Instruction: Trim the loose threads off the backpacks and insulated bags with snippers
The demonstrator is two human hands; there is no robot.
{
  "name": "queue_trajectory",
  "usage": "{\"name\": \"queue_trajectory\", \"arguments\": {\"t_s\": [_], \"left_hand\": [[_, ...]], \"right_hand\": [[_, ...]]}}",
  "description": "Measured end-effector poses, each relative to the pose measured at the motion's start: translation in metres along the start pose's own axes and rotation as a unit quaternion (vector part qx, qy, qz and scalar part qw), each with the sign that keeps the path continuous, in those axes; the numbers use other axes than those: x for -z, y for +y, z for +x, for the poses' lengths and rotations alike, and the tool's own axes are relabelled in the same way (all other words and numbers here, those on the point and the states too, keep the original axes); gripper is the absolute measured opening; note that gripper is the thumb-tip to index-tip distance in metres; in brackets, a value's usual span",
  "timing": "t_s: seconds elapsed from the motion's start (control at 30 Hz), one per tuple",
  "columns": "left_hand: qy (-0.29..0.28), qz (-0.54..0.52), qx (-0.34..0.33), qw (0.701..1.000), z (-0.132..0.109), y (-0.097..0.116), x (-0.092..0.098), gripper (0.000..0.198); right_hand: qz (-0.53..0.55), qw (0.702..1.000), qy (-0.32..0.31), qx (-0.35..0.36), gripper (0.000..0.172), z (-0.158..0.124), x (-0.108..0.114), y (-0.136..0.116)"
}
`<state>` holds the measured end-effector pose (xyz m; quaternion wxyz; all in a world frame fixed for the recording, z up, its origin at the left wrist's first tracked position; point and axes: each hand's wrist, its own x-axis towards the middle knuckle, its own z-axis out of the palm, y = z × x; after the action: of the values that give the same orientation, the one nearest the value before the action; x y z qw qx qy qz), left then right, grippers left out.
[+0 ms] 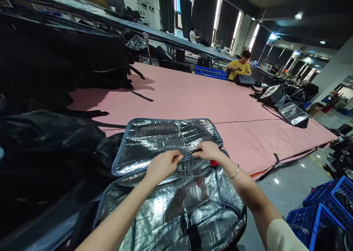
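Right in front of me an insulated bag [154, 203] with a silver foil lining lies opened up. Its foil-lined lid [168, 133], edged in blue-grey binding, is folded back onto the pink table. My left hand [165, 164] pinches the bound seam between lid and body. Close by on the same seam, my right hand [206, 150] is closed with its fingertips pinching the edge. A small red patch [214, 163] shows just under my right wrist. The dark outer side of the bag is mostly hidden.
The pink tabletop [187, 92] stretches ahead. Black bags [63, 56] are heaped along the left. More foil-lined bags [293, 113] lie at the far right end. A co-worker in yellow [239, 67] handles a dark bag across the table. Blue crates [317, 221] stand on the floor at right.
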<state>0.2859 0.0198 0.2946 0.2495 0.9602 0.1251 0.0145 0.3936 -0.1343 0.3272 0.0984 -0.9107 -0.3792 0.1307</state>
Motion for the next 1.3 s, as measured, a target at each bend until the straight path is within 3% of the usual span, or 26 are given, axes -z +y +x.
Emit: {"name": "queue_trajectory", "arguments": {"t_s": [0.13,0.3,0.5,0.67,0.8,1.03,1.3], "left_hand": [[-0.059,-0.006,0.028,0.998,0.011,-0.002,0.006,0.031],[-0.071,-0.014,0.032,0.997,0.012,-0.003,0.007,0.031],[-0.059,-0.020,0.007,0.998,0.002,0.000,0.011,0.034],[-0.047,-0.007,0.006,0.999,-0.002,0.005,0.015,0.031],[-0.035,-0.003,0.001,0.999,-0.006,0.008,0.016,0.030],[-0.001,0.009,-0.012,1.000,-0.014,0.008,0.006,0.034],[0.059,0.018,-0.043,0.997,-0.024,0.006,-0.008,0.041]], "right_hand": [[0.022,0.999,-0.023,0.021,0.020,0.005,0.003,0.005],[0.074,0.995,0.066,0.019,0.015,-0.011,-0.004,0.017],[0.127,0.970,0.194,-0.072,0.022,-0.036,0.007,0.077],[0.155,0.950,0.245,-0.117,0.025,-0.070,0.006,0.120],[0.185,0.947,0.247,-0.093,0.020,-0.086,-0.009,0.115],[0.206,0.936,0.277,-0.075,0.009,-0.086,-0.027,0.098],[0.236,0.912,0.327,-0.069,0.017,-0.102,-0.046,0.097]]}}
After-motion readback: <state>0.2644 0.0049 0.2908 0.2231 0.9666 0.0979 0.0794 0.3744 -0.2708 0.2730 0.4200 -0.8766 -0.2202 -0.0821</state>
